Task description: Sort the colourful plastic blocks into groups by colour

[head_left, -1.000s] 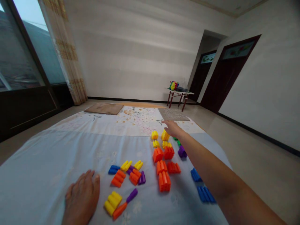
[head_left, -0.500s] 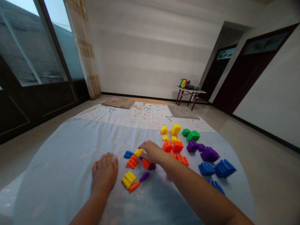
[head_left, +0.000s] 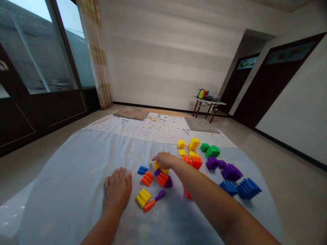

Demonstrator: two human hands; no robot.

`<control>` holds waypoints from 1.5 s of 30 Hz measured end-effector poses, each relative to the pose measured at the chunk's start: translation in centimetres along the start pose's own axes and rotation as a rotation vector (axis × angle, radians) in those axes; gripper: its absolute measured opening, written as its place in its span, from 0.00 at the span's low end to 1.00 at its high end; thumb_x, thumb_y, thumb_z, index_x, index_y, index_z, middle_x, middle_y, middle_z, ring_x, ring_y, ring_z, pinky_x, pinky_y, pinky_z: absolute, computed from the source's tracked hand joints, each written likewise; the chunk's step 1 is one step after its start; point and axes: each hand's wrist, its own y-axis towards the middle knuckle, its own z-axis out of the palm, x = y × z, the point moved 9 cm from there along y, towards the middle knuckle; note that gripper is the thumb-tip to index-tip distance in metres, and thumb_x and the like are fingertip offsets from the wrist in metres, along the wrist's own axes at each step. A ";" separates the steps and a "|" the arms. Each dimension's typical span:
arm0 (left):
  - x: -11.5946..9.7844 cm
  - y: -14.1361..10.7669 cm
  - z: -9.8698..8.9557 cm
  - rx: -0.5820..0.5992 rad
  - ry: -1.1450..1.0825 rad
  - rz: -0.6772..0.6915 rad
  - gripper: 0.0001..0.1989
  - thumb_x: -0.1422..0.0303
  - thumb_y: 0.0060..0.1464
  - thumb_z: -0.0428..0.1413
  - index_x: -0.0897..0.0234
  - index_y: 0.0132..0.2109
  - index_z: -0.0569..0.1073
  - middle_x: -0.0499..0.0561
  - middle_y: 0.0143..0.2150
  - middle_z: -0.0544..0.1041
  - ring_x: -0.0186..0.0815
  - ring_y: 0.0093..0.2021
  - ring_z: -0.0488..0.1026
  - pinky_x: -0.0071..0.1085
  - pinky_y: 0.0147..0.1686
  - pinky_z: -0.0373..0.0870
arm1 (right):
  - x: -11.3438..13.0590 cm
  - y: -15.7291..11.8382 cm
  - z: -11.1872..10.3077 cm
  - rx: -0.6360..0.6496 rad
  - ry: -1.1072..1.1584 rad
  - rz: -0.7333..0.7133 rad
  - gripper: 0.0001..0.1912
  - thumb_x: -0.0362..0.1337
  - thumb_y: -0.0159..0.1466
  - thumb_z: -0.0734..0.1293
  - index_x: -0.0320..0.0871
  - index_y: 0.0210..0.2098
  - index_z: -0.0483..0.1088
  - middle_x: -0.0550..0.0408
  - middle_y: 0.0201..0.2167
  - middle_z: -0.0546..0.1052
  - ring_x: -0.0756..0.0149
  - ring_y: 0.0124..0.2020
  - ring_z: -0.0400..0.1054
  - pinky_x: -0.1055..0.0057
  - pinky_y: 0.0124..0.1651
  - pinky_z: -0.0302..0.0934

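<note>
My left hand (head_left: 118,188) lies flat on the blue cloth, fingers spread, left of the small blocks. My right hand (head_left: 163,160) reaches over the middle pile, its fingers curled at some yellow blocks (head_left: 165,170); the fingertips are partly hidden. Just below are purple blocks (head_left: 157,172) and an orange cluster (head_left: 162,180). Between the hands lie blue blocks (head_left: 142,170) and another orange cluster (head_left: 147,178). Nearer to me is a yellow group (head_left: 143,198), touching a single orange block (head_left: 149,206), with a purple block (head_left: 160,195) beside it.
Sorted yellow (head_left: 193,144), green (head_left: 212,151), purple (head_left: 231,172) and blue (head_left: 249,188) clusters stand on the right of the table. My right forearm passes over orange blocks. Two flat mats (head_left: 131,113) lie at the far edge. A small side table (head_left: 211,101) holds a colourful bag.
The yellow piece near my right hand has moved from beside the left orange cluster to the right, over the purple and orange pile. The view has shifted slightly. My left hand stays flat.
</note>
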 end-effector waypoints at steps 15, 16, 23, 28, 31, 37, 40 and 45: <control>1.0 0.5 1.6 0.030 0.051 0.032 0.28 0.63 0.59 0.35 0.73 0.58 0.66 0.61 0.60 0.68 0.45 0.61 0.60 0.47 0.61 0.48 | 0.2 1.2 0.4 -0.100 0.010 0.157 0.23 0.45 0.53 0.69 0.42 0.46 0.72 0.43 0.45 0.76 0.52 0.45 0.71 0.62 0.42 0.66; 1.2 0.6 2.0 0.038 0.058 0.038 0.28 0.63 0.59 0.35 0.73 0.58 0.65 0.61 0.60 0.67 0.45 0.61 0.60 0.47 0.61 0.48 | 0.2 1.4 0.3 -0.102 0.015 0.150 0.24 0.45 0.52 0.69 0.43 0.47 0.72 0.44 0.45 0.76 0.53 0.45 0.71 0.62 0.43 0.66; 2.2 1.0 3.6 0.062 0.078 0.078 0.28 0.62 0.58 0.35 0.70 0.59 0.65 0.60 0.61 0.66 0.45 0.62 0.59 0.47 0.61 0.48 | -5.1 0.2 -4.5 -0.154 0.023 0.191 0.28 0.38 0.51 0.71 0.44 0.52 0.69 0.49 0.50 0.74 0.58 0.50 0.68 0.70 0.47 0.62; 1.2 0.7 2.3 0.033 0.090 0.062 0.29 0.64 0.58 0.32 0.72 0.58 0.66 0.59 0.60 0.67 0.44 0.61 0.59 0.47 0.61 0.47 | -11.9 -2.1 -7.0 -0.133 -0.018 0.368 0.27 0.33 0.51 0.71 0.48 0.51 0.70 0.51 0.47 0.75 0.61 0.42 0.71 0.73 0.38 0.63; 0.7 0.4 1.7 0.023 0.107 0.068 0.30 0.65 0.58 0.31 0.73 0.58 0.66 0.59 0.60 0.68 0.44 0.61 0.60 0.46 0.61 0.48 | -14.1 -2.7 -6.7 -0.095 -0.031 0.425 0.29 0.30 0.50 0.71 0.48 0.52 0.70 0.52 0.46 0.76 0.62 0.38 0.72 0.74 0.34 0.64; 1.1 0.5 2.3 0.017 0.135 0.098 0.28 0.65 0.58 0.34 0.72 0.58 0.66 0.60 0.60 0.67 0.45 0.61 0.60 0.47 0.61 0.47 | -15.5 -2.3 -4.5 -0.034 -0.043 0.427 0.28 0.25 0.46 0.72 0.48 0.46 0.74 0.55 0.41 0.78 0.59 0.41 0.72 0.72 0.40 0.64; 1.7 0.7 3.4 0.038 0.126 0.114 0.27 0.65 0.58 0.35 0.70 0.57 0.67 0.60 0.60 0.67 0.46 0.61 0.60 0.48 0.61 0.48 | -15.8 -2.0 -3.5 -0.039 -0.042 0.414 0.29 0.24 0.45 0.72 0.48 0.46 0.74 0.55 0.41 0.78 0.58 0.41 0.72 0.71 0.42 0.64; 2.4 1.0 3.8 0.029 0.065 0.069 0.28 0.62 0.58 0.35 0.71 0.58 0.66 0.60 0.60 0.68 0.45 0.61 0.60 0.48 0.61 0.48 | -15.9 -2.2 -3.8 -0.110 -0.033 0.362 0.29 0.23 0.47 0.69 0.45 0.49 0.73 0.51 0.45 0.77 0.58 0.46 0.71 0.69 0.47 0.63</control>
